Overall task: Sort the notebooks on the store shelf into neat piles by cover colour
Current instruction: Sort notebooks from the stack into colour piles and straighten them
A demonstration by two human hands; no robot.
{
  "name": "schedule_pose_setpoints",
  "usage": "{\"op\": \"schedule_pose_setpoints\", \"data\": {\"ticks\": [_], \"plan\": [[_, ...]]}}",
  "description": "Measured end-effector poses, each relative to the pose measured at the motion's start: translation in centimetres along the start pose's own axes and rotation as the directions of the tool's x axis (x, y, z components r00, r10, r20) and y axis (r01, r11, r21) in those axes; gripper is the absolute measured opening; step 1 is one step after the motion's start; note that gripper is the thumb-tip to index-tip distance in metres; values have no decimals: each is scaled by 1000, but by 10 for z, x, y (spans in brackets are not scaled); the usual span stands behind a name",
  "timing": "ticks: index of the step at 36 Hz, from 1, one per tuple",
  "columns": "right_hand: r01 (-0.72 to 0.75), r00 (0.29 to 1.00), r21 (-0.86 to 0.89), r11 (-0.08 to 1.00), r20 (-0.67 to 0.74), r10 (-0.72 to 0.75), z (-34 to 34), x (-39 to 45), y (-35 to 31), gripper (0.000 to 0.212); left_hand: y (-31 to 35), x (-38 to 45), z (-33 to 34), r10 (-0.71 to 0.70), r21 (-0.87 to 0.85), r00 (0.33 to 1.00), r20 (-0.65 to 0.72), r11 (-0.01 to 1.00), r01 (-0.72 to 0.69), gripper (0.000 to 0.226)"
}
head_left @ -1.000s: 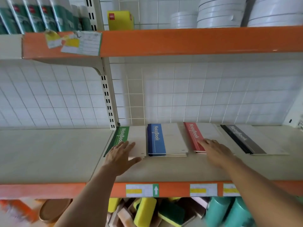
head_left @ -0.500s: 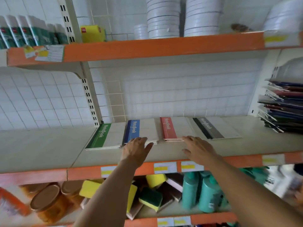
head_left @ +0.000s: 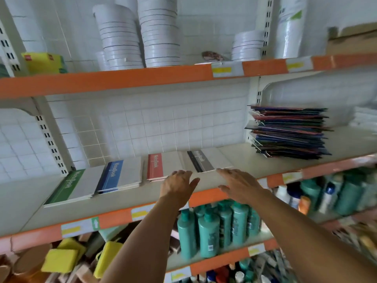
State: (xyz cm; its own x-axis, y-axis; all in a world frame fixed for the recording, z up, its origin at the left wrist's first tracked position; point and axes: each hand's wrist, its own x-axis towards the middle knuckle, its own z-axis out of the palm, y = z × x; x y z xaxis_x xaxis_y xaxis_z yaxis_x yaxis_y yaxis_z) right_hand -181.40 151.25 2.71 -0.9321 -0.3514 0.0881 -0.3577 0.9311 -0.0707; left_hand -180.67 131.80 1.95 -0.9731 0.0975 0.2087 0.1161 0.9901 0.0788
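Four flat piles of notebooks lie in a row on the middle shelf (head_left: 255, 160): green (head_left: 71, 185), blue (head_left: 120, 174), red (head_left: 161, 165) and black-grey (head_left: 204, 160). A tall untidy stack of mixed-colour notebooks (head_left: 289, 132) stands further right on the same shelf. My left hand (head_left: 177, 184) hovers open near the shelf's front edge, just below the red pile. My right hand (head_left: 238, 183) is open too, fingers spread, just in front of the black-grey pile. Neither hand holds anything.
White round stacked containers (head_left: 159, 31) and a yellow box (head_left: 43, 62) fill the upper shelf. Teal bottles (head_left: 214, 227) and yellow sponges (head_left: 61, 260) sit on the shelf below. Orange shelf edges carry price labels. White upright posts divide the bays.
My view has swung right, bringing the mixed stack into sight. Both hands have lifted off the green and red piles and moved right along the shelf front.
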Motion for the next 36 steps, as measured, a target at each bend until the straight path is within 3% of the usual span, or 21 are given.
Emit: {"op": "schedule_pose_setpoints", "data": {"ticks": [12,19,31,36], "plan": [[-212,977,-75,975,-16,211,-19,-28,97,62,81,51,0,157,1,988,7,988,-157,48],[-316,947,-108,943,-96,307,-54,-49,176,62,150,84,-7,225,52,974,-40,973,-223,47],[-260,952,-202,944,-216,216,-97,-55,324,59,290,131,-16,200,-7,955,-217,978,-207,37],[-222,947,-195,955,-277,163,-112,-44,358,58,324,152,-24,180,28,941,-286,983,-179,52]]}}
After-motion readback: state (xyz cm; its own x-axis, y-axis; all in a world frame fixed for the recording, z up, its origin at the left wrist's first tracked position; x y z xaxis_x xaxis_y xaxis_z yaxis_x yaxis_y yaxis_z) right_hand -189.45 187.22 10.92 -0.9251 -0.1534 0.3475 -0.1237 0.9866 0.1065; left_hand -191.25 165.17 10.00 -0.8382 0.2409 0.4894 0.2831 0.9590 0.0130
